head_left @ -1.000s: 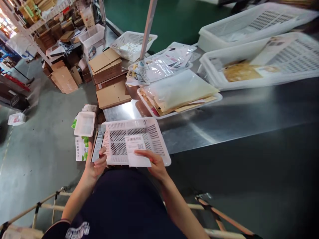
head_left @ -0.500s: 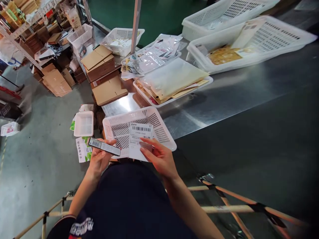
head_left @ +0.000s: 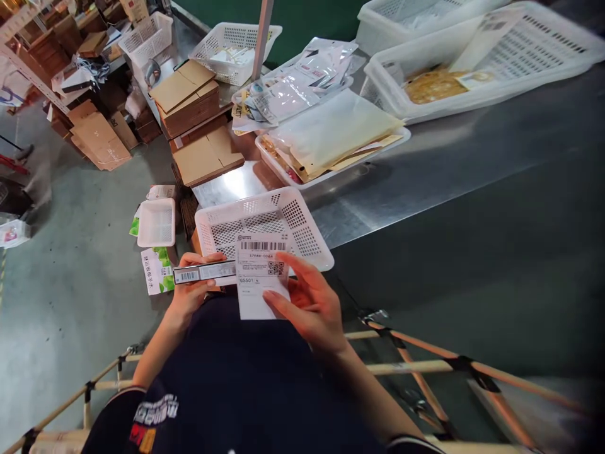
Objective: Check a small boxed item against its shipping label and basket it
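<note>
Steel covers the long worktable [head_left: 425, 183], and behind it stand shelves with folded cardboard boxes [head_left: 186, 94] on a grey floor. Only the head view is given. Close to the body, the left hand [head_left: 191, 293] grips a slim dark box [head_left: 204, 272]; its long axis lies almost level, running left to right, with a small barcode sticker at its left end. The right hand [head_left: 309, 302] holds a white paper slip [head_left: 259, 277] upright between thumb and fingers, just to the right of the box, and the slip's left edge overlaps the box's right end. So both things sit between the two hands, in front of the white perforated basket [head_left: 302, 233] at the table edge, each hand closed on its own item. On the slip I read a barcode on top, a QR code, and "GS501" in larger letters; the smaller lines are too fine to read. Further back lie a tray of clear and yellow bags [head_left: 331, 129] and bigger white baskets [head_left: 520, 57]. A green-white carton [head_left: 157, 270] with unreadable characters lies on the floor
</note>
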A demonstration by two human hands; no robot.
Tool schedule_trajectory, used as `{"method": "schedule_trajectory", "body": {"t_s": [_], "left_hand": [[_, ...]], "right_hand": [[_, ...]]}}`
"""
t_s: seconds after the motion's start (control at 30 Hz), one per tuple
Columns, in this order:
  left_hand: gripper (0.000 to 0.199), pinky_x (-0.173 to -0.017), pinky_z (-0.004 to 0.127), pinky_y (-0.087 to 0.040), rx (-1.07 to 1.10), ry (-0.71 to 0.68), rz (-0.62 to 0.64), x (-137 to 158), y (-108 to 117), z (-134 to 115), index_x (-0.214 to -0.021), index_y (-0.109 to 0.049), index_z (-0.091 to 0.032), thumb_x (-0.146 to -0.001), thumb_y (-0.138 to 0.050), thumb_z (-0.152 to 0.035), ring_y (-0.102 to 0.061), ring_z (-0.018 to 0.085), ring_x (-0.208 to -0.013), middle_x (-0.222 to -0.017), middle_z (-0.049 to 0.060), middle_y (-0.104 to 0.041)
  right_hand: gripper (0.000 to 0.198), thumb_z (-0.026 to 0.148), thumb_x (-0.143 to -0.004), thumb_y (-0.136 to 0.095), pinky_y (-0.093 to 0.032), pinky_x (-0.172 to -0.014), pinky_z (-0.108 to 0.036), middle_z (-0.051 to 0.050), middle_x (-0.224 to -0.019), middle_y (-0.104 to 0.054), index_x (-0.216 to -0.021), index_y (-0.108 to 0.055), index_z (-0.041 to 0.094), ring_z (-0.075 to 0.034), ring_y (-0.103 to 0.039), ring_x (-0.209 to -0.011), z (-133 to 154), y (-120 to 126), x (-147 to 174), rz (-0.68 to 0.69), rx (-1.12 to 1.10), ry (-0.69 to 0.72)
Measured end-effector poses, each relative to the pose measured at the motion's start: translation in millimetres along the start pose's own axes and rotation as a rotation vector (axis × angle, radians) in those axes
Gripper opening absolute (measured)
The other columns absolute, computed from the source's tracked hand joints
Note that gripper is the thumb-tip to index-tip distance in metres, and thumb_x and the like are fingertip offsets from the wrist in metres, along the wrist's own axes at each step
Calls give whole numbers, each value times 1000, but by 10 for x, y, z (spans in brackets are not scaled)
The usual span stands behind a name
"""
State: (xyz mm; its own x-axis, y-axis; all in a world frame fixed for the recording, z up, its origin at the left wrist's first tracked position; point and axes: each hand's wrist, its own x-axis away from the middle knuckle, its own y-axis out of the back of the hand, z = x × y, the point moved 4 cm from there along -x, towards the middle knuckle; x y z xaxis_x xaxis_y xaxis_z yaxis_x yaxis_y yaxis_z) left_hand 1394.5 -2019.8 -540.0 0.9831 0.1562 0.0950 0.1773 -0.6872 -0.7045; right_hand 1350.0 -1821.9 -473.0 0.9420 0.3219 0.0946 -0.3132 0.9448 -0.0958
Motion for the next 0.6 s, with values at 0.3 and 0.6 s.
{"method": "schedule_trajectory", "body": {"t_s": [0.3,0.6], "left_hand": [[40,-103,42,-55,31,30,-54,-1,-50,-39,-101,-55,-18,-77,-88,-14,-70,27,-118,-126,13,-71],[41,-90,33,-58,56,71,-159,90,-56,1,-98,-59,-18,-72,-89,-10,-71,23,-104,-118,10,-72]], "right_hand": [[60,20,-94,-76,-65,-93,-29,-8,-144,-58,-149,-56,34,-17,-71,-106,-37,-58,28,86,75,41],[67,19,-95,-75,-65,-91,-29,-11,-145,-57,-153,-47,32,-19,-71,-109,11,-97,70,182,98,53]]}}
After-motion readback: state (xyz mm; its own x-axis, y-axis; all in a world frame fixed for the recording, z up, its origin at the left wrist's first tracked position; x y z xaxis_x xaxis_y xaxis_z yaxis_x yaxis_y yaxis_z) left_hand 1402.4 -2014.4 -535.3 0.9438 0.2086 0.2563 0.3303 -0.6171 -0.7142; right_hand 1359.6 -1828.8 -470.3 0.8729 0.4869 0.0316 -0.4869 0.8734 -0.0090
